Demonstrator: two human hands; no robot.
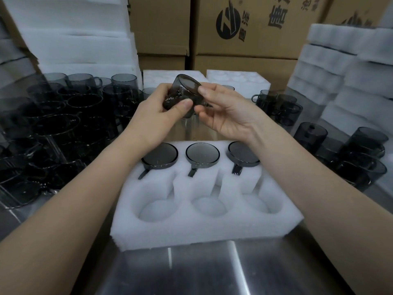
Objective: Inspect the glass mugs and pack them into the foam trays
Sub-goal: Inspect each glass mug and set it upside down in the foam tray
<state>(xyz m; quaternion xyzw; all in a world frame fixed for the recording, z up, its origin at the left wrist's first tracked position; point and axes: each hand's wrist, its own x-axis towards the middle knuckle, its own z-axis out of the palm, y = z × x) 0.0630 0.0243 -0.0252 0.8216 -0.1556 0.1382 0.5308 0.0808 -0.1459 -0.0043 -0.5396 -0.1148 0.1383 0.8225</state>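
1. We see one smoked glass mug held in the air above and behind the foam tray, at the centre of the view.
2. The held mug is tilted. Its long axis runs from lower left to upper right, with one flat round end facing up and to the right. We cannot tell whether that end is the mouth or the base.
3. The left hand grips the lower end of the mug, thumb and fingers curled around it.
4. The right hand pinches the upper end, with the thumb on the rim and the fingers curled beneath.
5. The foam tray lies on a steel table, its long side across the view. Three packed mugs sit in its far row of pockets, flat round faces up. Their handles lie in the slots and point toward the person.
6. Loose mugs are piled on the left, with more on the right.
7. Stacked foam trays stand at the right rear.
8. The cartons behind carry a round black logo and black Chinese characters. We cannot read these with confidence.
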